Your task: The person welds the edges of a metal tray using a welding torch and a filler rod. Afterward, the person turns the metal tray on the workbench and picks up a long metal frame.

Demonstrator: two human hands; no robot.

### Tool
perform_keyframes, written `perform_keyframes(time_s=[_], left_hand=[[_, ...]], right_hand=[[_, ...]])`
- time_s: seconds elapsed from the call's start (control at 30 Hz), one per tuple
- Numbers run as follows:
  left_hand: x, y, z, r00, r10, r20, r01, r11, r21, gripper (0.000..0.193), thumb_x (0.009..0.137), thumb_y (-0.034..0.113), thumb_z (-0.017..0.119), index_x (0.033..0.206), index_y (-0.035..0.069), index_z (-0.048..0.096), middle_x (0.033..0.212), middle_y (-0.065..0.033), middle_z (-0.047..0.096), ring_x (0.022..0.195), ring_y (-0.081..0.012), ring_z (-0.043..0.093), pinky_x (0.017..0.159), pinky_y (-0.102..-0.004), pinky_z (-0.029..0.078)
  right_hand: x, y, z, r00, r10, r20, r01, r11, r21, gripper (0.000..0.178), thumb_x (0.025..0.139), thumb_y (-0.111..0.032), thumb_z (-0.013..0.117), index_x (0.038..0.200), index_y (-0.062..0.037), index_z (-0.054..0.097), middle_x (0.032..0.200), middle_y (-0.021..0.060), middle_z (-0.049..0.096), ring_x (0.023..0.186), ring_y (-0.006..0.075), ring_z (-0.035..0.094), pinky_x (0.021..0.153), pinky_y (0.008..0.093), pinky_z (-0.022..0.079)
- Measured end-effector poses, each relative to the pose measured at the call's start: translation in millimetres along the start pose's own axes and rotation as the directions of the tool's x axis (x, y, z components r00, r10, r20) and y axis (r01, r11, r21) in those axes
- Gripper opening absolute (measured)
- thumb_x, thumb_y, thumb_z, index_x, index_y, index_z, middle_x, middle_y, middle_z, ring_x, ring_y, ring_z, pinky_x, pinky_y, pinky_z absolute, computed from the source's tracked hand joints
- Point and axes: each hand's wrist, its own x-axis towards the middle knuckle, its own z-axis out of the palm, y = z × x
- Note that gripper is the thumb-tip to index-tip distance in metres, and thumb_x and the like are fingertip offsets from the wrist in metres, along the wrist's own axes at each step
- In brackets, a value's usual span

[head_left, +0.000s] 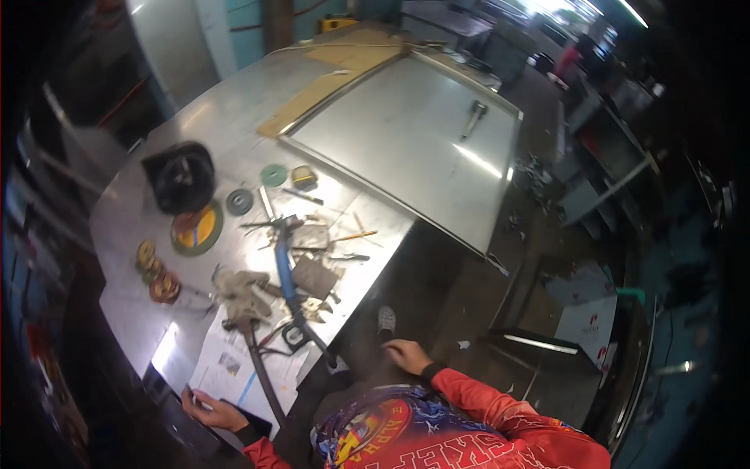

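My left hand (212,411) is at the near left edge of the metal table, beside printed sheets (223,366). Its fingers are curled, with a small dark tip at the fingertips that I cannot make out. A dark flat thing (255,423) lies by that wrist. Over the floor, right of the table edge, hangs my right hand (408,356), its fingers folded in and nothing seen in them. On the sheets rest a hammer (264,375), crumpled work gloves (244,292) and a tape measure (294,337). A blue-handled tool (283,262) lies alongside.
Grinding discs (240,202), a yellow-faced disc (197,230), a black helmet-like shell (181,178) and a pencil (353,235) lie on the metal table (125,250). Beyond is a large sheet-metal panel (391,129) bearing a tool (473,119). Metal scraps (539,173) litter the floor at right.
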Motion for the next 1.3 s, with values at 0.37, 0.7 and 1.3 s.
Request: perform_keyframes(time_s=[0.37, 0.7, 1.3], left_hand=[[-92, 285, 174, 0.707, 0.373, 0.601, -0.02, 0.86, -0.511, 0.013, 0.095, 0.009, 0.065, 0.102, 0.0, 0.071, 0.095, -0.0135, 0.071, 0.081, -0.024, 0.068, 0.071, -0.0353, 0.052], [-232, 385, 305, 0.553, 0.055, 0.831, -0.088, 0.996, -0.008, 0.049, 0.093, 0.049, 0.064, 0.083, 0.003, 0.076, 0.08, -0.0205, 0.072, 0.08, -0.0405, 0.07, 0.076, -0.0472, 0.055], [-190, 403, 440, -0.167, 0.587, 0.792, -0.679, 0.514, -0.524, 0.032, 0.091, 0.032, 0.067, 0.114, 0.01, 0.07, 0.119, -0.0093, 0.065, 0.113, -0.0284, 0.061, 0.096, -0.0456, 0.05]], right_hand=[[-294, 254, -85, 0.358, 0.846, -0.394, -0.882, 0.445, 0.154, 0.029, 0.086, -0.029, 0.073, 0.095, -0.0018, 0.077, 0.094, 0.0198, 0.076, 0.09, 0.0332, 0.073, 0.083, 0.0443, 0.056], [-293, 359, -207, 0.435, 0.853, -0.289, -0.804, 0.512, 0.302, 0.034, 0.089, -0.031, 0.075, 0.075, 0.0003, 0.076, 0.074, 0.0116, 0.075, 0.071, 0.022, 0.071, 0.073, 0.0402, 0.054], [69, 141, -434, 0.9, 0.003, -0.437, -0.012, 1.0, -0.017, 0.013, 0.091, -0.01, 0.071, 0.099, 0.0006, 0.072, 0.093, 0.0156, 0.072, 0.08, 0.0271, 0.071, 0.071, 0.0352, 0.055]])
